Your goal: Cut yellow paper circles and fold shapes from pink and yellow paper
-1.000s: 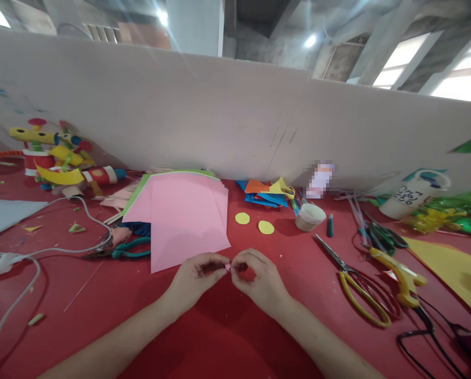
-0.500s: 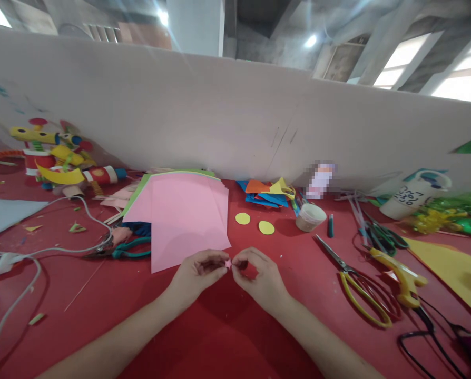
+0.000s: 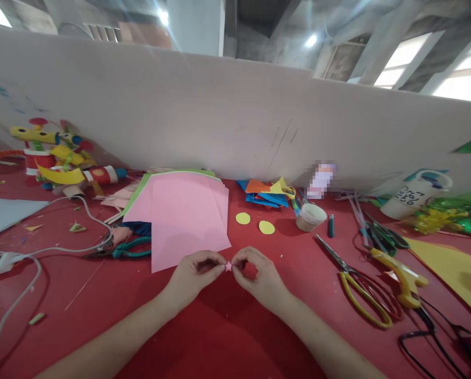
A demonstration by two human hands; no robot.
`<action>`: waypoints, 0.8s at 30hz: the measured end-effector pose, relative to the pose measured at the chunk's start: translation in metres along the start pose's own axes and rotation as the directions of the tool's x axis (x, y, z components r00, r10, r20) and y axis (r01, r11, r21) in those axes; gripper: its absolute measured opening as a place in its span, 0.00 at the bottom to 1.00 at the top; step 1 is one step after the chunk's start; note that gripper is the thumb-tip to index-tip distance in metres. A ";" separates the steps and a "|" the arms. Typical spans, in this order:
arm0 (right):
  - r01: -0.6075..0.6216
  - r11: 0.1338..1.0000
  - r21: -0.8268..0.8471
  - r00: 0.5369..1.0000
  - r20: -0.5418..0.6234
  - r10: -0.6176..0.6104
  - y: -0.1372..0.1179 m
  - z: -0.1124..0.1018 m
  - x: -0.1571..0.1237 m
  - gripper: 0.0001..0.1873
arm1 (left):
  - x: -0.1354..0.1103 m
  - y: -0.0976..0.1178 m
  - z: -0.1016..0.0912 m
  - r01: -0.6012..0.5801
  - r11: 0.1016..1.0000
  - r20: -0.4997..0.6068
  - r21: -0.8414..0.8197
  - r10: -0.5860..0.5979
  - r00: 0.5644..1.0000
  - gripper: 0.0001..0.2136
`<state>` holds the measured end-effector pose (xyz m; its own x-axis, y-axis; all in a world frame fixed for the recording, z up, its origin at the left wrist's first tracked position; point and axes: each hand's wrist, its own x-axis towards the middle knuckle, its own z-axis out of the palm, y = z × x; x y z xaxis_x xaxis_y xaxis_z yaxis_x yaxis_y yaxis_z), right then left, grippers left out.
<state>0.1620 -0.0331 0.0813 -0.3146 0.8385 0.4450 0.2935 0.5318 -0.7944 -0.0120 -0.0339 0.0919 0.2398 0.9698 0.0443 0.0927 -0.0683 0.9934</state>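
A tiny pink star (image 3: 228,266) is pinched between my two hands, just above the red table. My left hand (image 3: 194,273) grips its left side between thumb and fingertips. On the other side, the thumb and forefinger of my right hand (image 3: 261,276) close on its right edge. Pink paper sheets (image 3: 188,221) lie fanned out behind my left hand. Two yellow paper discs, a left one (image 3: 242,218) and a right one (image 3: 266,227), rest beyond my right hand.
Scissors (image 3: 350,273) and a yellow glue gun (image 3: 401,276) with a cord lie to the right. A small tub (image 3: 310,217) stands behind them. Teal-handled pliers (image 3: 130,247) and a white cable (image 3: 89,210) are at left. A pale partition (image 3: 204,116) closes off the back.
My fingers have shifted slightly on the pink star, and more of it shows between them. Everything on the table stays in place.
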 end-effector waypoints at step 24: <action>-0.338 0.923 0.186 0.939 0.137 0.316 0.002 0.003 0.000 0.01 | -0.001 -0.006 0.000 0.085 0.996 0.106 0.001 -0.085 0.991 0.06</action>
<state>0.1594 -0.0325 0.0787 -0.3267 0.9387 0.1101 0.2088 0.1853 -0.9602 -0.0126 -0.0346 0.0861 0.3326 0.9416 -0.0516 0.1136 0.0143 0.9934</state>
